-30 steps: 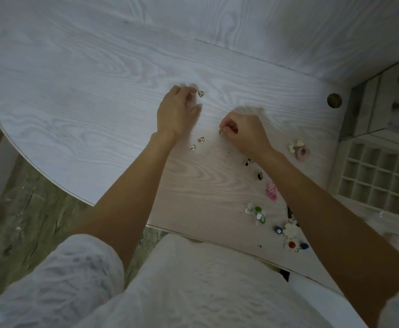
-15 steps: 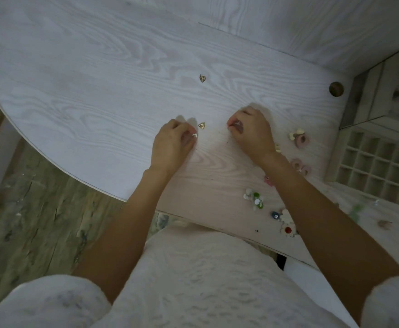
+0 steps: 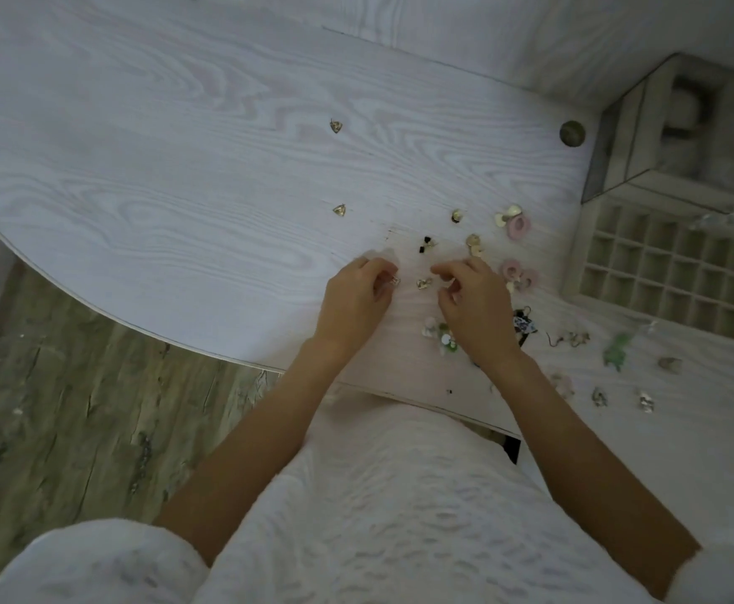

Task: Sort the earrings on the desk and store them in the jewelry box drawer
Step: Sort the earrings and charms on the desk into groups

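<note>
A small silvery metal earring (image 3: 393,281) sits pinched at the fingertips of the left hand (image 3: 358,298), just above the desk near its front edge; it is too small to tell its long axis or which way it points. Just to its right a small gold earring (image 3: 423,283) lies flat on the white wood-grain desk (image 3: 160,189), between the two hands. The right hand (image 3: 471,307) hovers beside it with fingers curled and thumb and forefinger close together; whether they hold anything cannot be told. Two gold heart-shaped earrings (image 3: 339,209) lie apart farther back on the left, one beyond the other, tips pointing toward the person. Pink round earrings (image 3: 517,226), black studs (image 3: 426,245) and green pieces (image 3: 616,350) lie scattered to the right. The open beige jewelry box drawer (image 3: 665,272), divided into square compartments, stands at the right edge.
</note>
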The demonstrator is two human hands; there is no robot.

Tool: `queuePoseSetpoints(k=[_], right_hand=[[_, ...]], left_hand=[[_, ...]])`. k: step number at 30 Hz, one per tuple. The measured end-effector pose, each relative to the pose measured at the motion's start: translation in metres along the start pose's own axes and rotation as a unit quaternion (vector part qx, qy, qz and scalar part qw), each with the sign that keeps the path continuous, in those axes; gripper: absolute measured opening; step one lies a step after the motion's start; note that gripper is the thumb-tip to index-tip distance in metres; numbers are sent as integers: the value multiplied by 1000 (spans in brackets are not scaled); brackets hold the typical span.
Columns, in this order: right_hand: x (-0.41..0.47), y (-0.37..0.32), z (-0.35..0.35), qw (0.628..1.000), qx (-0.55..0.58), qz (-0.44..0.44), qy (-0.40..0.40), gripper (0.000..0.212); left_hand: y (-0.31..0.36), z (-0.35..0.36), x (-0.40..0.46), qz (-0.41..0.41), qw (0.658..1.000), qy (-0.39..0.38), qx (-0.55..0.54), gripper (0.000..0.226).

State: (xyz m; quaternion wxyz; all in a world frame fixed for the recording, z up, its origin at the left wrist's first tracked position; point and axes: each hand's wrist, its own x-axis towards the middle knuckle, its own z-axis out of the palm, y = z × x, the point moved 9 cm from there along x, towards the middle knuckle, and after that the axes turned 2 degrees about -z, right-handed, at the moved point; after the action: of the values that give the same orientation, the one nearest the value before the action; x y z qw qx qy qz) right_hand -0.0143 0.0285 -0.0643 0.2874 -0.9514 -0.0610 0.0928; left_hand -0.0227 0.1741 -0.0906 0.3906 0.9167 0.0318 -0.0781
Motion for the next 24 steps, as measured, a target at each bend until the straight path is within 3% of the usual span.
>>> queuePoseSetpoints(k=[9, 20, 24], right_hand=[[0, -1, 19, 997, -11, 68, -27, 19], [0, -6, 14, 997, -25, 61, -28, 32], [3, -10, 24, 996, -55, 52, -48, 23]], left_hand=[[17, 14, -4, -3, 1000, -1, 17, 18], [13, 18, -2, -22, 1000, 6, -4, 13], [9, 17, 0, -24, 1000, 1, 10, 12]])
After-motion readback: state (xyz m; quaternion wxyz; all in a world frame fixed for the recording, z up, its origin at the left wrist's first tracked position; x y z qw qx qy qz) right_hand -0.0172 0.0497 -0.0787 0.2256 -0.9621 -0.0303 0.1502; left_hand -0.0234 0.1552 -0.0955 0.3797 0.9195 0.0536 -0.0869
